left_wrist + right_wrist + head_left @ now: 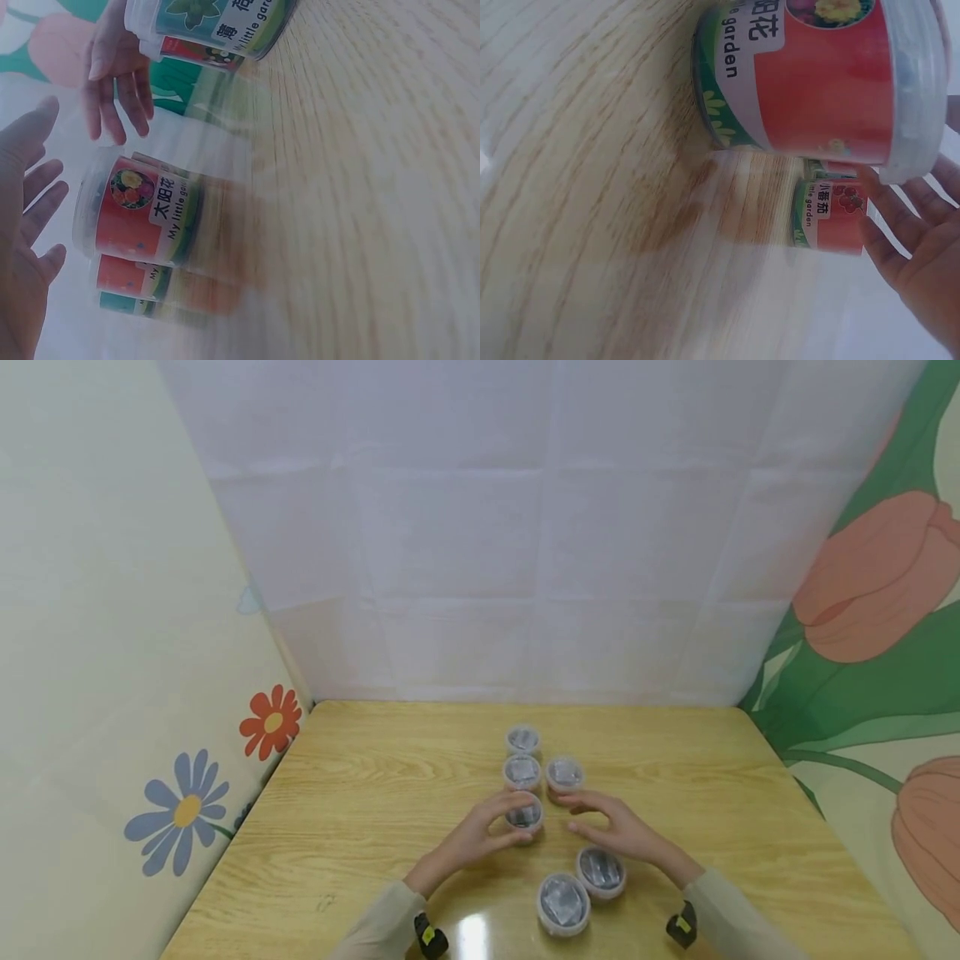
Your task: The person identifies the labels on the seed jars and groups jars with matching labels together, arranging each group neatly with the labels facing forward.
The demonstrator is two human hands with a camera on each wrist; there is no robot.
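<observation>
Several small plastic tubs with clear lids and "My little garden" labels stand on the table. My left hand is spread around the nearest tub of the left column; in the left wrist view its fingers look apart from the red-labelled tub with flowers. Two more tubs, a middle one and a far one, stand behind it. My right hand, loosely curved, has its fingertips beside another tub; in the right wrist view they are near a red tomato-labelled tub. Whether they touch is unclear.
Two tubs stand near the front, one below my right hand and one closer to me. The wooden table meets a white cloth backdrop, with flower-printed sheets at both sides.
</observation>
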